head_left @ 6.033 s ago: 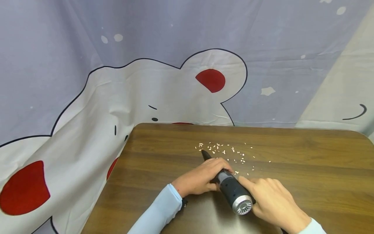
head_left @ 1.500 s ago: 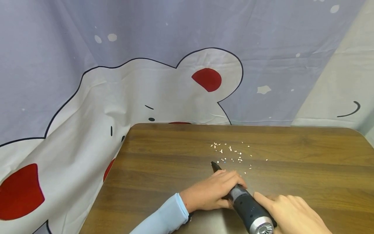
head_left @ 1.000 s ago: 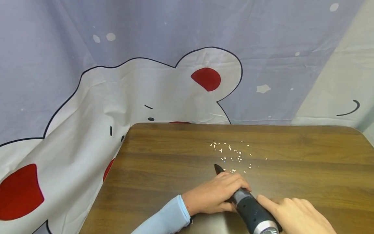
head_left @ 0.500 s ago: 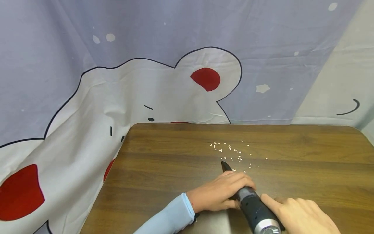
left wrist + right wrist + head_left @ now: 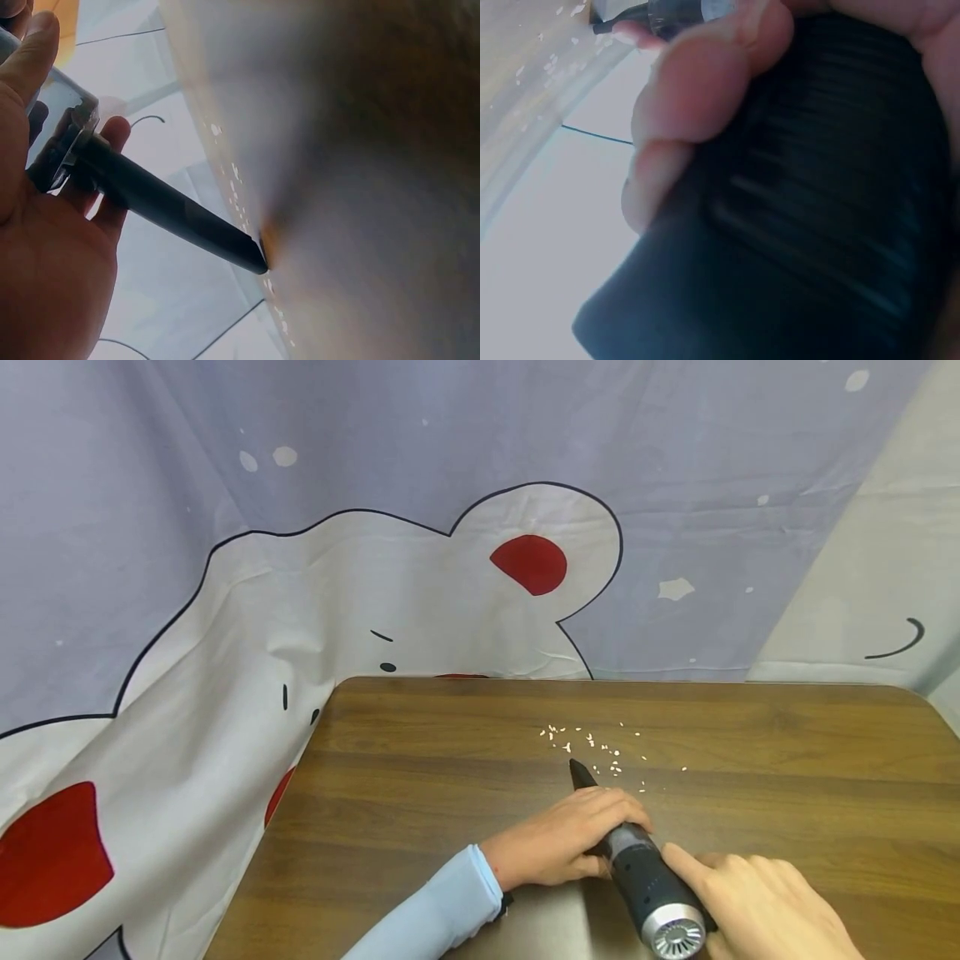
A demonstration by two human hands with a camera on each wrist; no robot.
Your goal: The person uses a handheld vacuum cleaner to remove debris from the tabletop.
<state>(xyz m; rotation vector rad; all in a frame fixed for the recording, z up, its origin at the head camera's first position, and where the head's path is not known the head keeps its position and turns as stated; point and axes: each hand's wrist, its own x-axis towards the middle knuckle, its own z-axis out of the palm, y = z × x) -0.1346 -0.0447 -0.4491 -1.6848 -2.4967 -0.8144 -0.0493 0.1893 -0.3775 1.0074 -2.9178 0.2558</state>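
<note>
A black handheld vacuum cleaner (image 5: 651,885) with a silver vented rear end points forward over the brown table. My left hand (image 5: 566,837) wraps round its front section, by the clear dust cup. In the left wrist view the slim black nozzle (image 5: 184,214) slants down, its tip at the tabletop beside pale bits. My right hand (image 5: 761,902) grips the ribbed black handle (image 5: 817,165), with fingers curled round it in the right wrist view. Small white scraps (image 5: 590,739) lie scattered just ahead and to the right of the nozzle tip.
The wood-grain table (image 5: 420,752) has rounded far corners. Behind it, and down its left side, hangs a lilac and white printed cloth (image 5: 420,585) with red patches. A light-blue sleeve (image 5: 442,902) covers my left forearm.
Over six seconds the vacuum cleaner has moved rightward and the scraps have become fewer on the left and near side. In the last half second its nozzle has slid slightly forward, and nearby scraps have gone.
</note>
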